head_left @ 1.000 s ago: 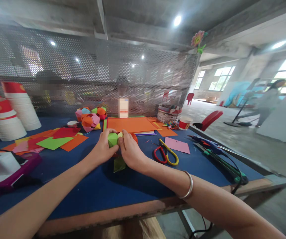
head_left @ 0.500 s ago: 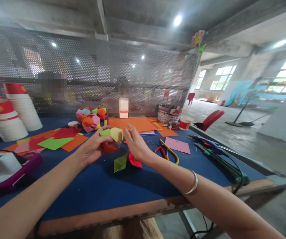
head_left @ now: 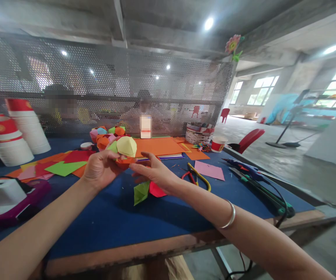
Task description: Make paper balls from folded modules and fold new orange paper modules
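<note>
Gripping the folded paper shape [head_left: 127, 147] over the middle of the table [head_left: 112, 229], your left hand [head_left: 101, 169] wraps its fingers underneath; your right hand [head_left: 156, 173] spreads loosely, contact unclear. Squeezing hard could crumple it; dropping your right hand could crush the red piece [head_left: 156, 190]. Room lies toward the near edge.

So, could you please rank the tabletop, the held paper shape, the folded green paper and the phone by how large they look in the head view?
1. Tabletop
2. Paper shape in the left hand, partly covered
3. Folded green paper and phone: too alike to rank
</note>
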Demonstrator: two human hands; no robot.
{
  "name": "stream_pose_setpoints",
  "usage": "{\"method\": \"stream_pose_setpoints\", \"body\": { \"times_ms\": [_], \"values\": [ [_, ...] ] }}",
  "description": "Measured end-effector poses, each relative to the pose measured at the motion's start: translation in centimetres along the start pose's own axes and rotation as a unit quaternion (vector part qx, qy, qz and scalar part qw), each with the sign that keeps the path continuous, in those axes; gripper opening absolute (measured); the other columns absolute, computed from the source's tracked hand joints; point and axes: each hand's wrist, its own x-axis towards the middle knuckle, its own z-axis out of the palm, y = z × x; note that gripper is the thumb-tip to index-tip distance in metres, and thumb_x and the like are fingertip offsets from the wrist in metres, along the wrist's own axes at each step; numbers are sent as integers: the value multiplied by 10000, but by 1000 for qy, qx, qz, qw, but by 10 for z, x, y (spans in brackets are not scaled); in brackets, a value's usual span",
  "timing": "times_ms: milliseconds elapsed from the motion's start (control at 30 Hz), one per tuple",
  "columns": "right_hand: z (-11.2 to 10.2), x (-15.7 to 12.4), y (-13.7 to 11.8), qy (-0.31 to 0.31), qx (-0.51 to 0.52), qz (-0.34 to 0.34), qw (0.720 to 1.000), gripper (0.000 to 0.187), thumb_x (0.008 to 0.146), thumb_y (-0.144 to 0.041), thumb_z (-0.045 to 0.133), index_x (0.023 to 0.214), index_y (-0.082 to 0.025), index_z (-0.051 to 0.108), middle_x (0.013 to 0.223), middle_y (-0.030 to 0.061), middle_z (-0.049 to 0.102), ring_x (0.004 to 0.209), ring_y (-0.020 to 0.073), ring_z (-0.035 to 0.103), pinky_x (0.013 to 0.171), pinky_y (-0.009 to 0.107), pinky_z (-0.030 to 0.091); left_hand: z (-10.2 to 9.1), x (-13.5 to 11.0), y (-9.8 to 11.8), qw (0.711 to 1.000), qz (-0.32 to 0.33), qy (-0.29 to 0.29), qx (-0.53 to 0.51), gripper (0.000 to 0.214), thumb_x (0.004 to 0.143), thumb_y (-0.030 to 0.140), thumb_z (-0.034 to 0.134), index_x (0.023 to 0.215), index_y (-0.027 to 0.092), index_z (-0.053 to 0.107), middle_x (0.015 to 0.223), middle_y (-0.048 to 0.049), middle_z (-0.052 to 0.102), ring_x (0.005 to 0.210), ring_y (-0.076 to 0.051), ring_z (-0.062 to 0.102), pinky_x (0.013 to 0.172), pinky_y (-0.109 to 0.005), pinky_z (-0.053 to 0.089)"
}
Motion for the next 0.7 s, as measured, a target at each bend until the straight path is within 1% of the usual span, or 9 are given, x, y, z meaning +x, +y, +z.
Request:
{"method": "stream_pose_setpoints", "body": {
  "times_ms": [100, 200, 267, 333, 400, 467, 567, 633, 700],
  "values": [
    [0, 1, 3, -24, -1, -11, 1000, 963, 757, -306, 893, 1515, -152, 320, 1354, 148, 602, 818, 139, 692, 706, 271, 617, 7, -2, -2, 1000, 0, 17, 18, 520, 650, 13, 550, 1106, 221, 689, 701, -3, 701, 862, -230, 719, 882, -358, 587],
    [0, 4, 7, -53, -7, -30, 998, 849, 671, -337, 950, 1354, -183, 470, 1249, 98, 647, 877, 161, 696, 702, 267, 610, 13, -5, -6, 1000, 4, 11, 29, 515, 638, 26, 589, 1103, 225, 691, 815, -20, 739, 1016, -266, 716, 909, -374, 583],
    [0, 5, 9, -58, -7, -40, 997, 777, 622, -347, 973, 1238, -205, 521, 1189, 69, 654, 896, 166, 686, 680, 255, 601, 15, -7, -9, 999, -6, 15, 44, 534, 629, 35, 631, 1125, 221, 691, 914, -39, 757, 1049, -289, 710, 845, -368, 600],
    [1, 7, 11, -51, -4, -45, 998, 743, 594, -353, 984, 1170, -220, 533, 1137, 48, 651, 882, 166, 676, 672, 259, 599, 16, -9, -11, 998, -19, 28, 60, 601, 607, 35, 661, 1179, 219, 683, 1018, -59, 762, 1035, -299, 711, 741, -336, 604],
    [1, 8, 13, -44, -2, -48, 998, 713, 597, -370, 981, 1138, -226, 540, 1086, 30, 647, 842, 158, 669, 676, 272, 599, 17, -11, -12, 997, -17, 40, 69, 702, 593, 20, 665, 1262, 233, 656, 1125, -67, 751, 1004, -274, 712, 673, -292, 587],
    [1, 9, 14, -42, -4, -50, 998, 688, 608, -390, 972, 1123, -224, 548, 1052, 17, 645, 792, 144, 661, 671, 276, 594, 18, -11, -13, 996, -2, 42, 75, 799, 593, -2, 662, 1346, 262, 611, 1210, -59, 730, 974, -236, 710, 659, -261, 573],
    [0, 11, 15, -43, -12, -55, 997, 642, 621, -399, 961, 1092, -222, 562, 1017, 7, 655, 754, 133, 659, 658, 275, 586, 19, -11, -14, 996, 10, 33, 83, 897, 590, -24, 655, 1423, 293, 552, 1273, -50, 705, 941, -207, 704, 650, -244, 563],
    [-2, 13, 18, -41, -28, -66, 997, 591, 647, -385, 945, 1072, -219, 570, 1015, 13, 672, 769, 143, 666, 650, 276, 587, 20, -11, -15, 996, 14, 28, 83, 919, 588, -35, 639, 1437, 303, 537, 1285, -41, 699, 960, -204, 704, 675, -244, 568],
    [-5, 17, 21, -25, -64, -87, 994, 520, 704, -348, 905, 1081, -215, 572, 1027, 28, 692, 793, 157, 675, 638, 271, 586, 20, -12, -15, 997, 18, 23, 72, 912, 584, -37, 607, 1427, 305, 542, 1277, -30, 700, 1021, -214, 702, 751, -265, 586]
  ]
}}
